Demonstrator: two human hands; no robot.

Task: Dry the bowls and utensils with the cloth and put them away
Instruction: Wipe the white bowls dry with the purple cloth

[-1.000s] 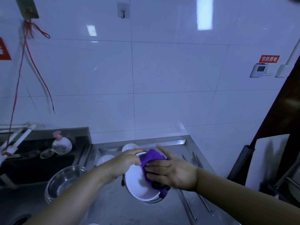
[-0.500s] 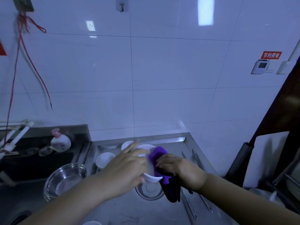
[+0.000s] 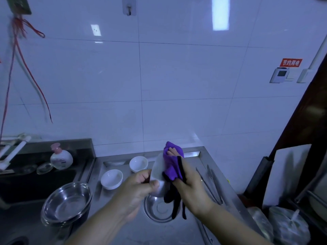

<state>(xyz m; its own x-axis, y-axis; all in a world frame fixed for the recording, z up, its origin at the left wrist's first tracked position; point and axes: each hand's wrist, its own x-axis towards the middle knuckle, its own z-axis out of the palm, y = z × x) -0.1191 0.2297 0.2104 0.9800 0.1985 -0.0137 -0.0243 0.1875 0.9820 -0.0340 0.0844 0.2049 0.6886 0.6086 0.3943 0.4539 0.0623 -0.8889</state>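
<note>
In the head view, a white bowl (image 3: pixel 156 169) is held on edge above the steel worktop (image 3: pixel 113 228), just over a shallow steel dish (image 3: pixel 160 209). The bowl's lower rim is pinched by the left hand (image 3: pixel 136 193), thumb on one face and curled fingers on the other. A purple cloth (image 3: pixel 171 163) with a dark hem is pressed into the bowl by the right hand (image 3: pixel 190 188), whose fingers are wrapped in the cloth and curled round it.

The drying step is judged to be in hand; next the bowl would need turning so the outside is wiped, then setting away.

Left of the held bowl, two more smooth, glossy, round white bowls (image 3: pixel 111 179) are seen on the worktop, and further left stacked steel basins (image 3: pixel 66 202), shiny and deep. Thin metal utensils (image 3: pixel 211 184) lie to its right.
</note>
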